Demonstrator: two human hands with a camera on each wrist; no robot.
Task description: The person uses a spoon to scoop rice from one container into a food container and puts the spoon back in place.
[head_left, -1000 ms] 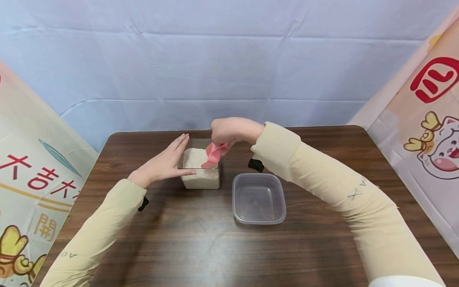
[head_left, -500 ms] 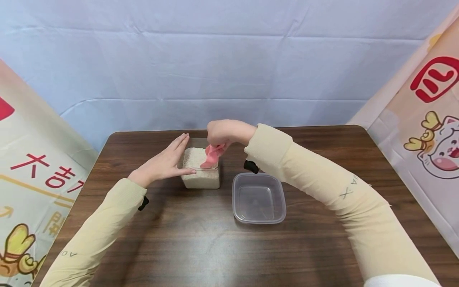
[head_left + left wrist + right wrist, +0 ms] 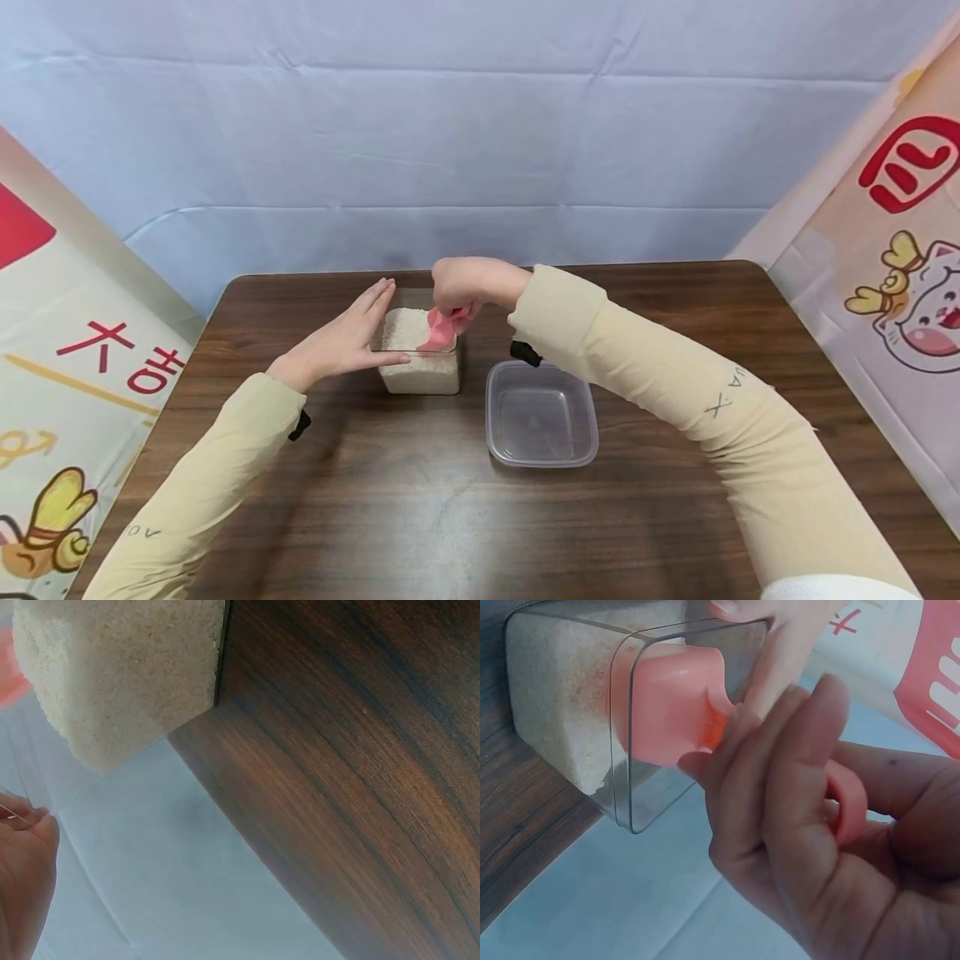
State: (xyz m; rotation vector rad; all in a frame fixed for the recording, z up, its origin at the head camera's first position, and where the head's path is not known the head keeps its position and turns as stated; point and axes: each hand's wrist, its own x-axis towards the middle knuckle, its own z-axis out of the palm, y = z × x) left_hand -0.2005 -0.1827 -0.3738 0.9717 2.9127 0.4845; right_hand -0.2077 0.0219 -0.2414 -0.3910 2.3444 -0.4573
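A clear square container of white rice stands towards the back of the table. My right hand grips a pink scoop by its handle, fingers curled round it in the right wrist view. The scoop's bowl is inside the container's rim, its front edge in the rice. On the container's left side lies my left hand, fingers straight along the rim and thumb across the near side. In the left wrist view, part of that hand shows below the rice-filled container.
An open clear plastic tub sits on the wooden table, right of the rice and nearer the front, partly under my right sleeve. A pale blue cloth hangs behind the table. Printed banners stand at both sides.
My right hand has moved slightly left and down, and the scoop sits a little lower in the rice. The left hand and tub stay put. The left banner has shifted.
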